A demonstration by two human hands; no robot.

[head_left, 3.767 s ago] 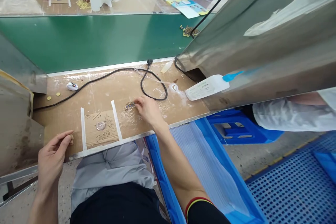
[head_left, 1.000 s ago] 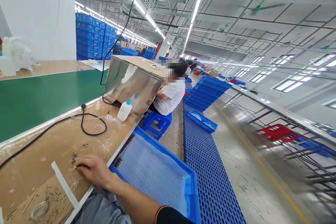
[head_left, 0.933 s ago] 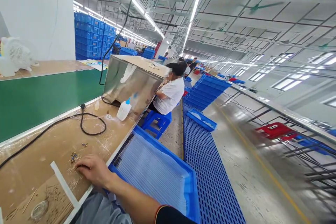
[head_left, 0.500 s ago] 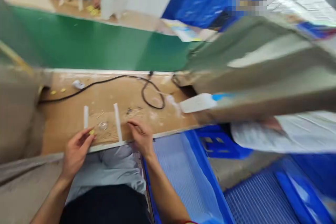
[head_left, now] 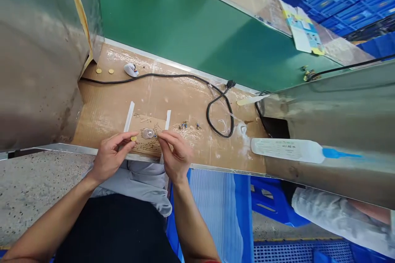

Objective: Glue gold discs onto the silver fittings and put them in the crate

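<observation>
Left hand (head_left: 109, 158), fingers narrow on a gold disc (head_left: 133, 138); right hand (head_left: 175, 157) pinched narrow beside the glass dish (head_left: 148, 133) (anything held too small to tell); a few studs (head_left: 184, 125) loose farther right on the cardboard (head_left: 98, 119).

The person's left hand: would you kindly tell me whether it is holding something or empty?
It is holding something: the left hand has a small yellow disc pinched at its fingertips, just above the cardboard sheet.

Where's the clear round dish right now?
In the head view, the clear round dish lies on the cardboard between the two white tape strips, with the left hand on one side and the right hand on the other.
</observation>
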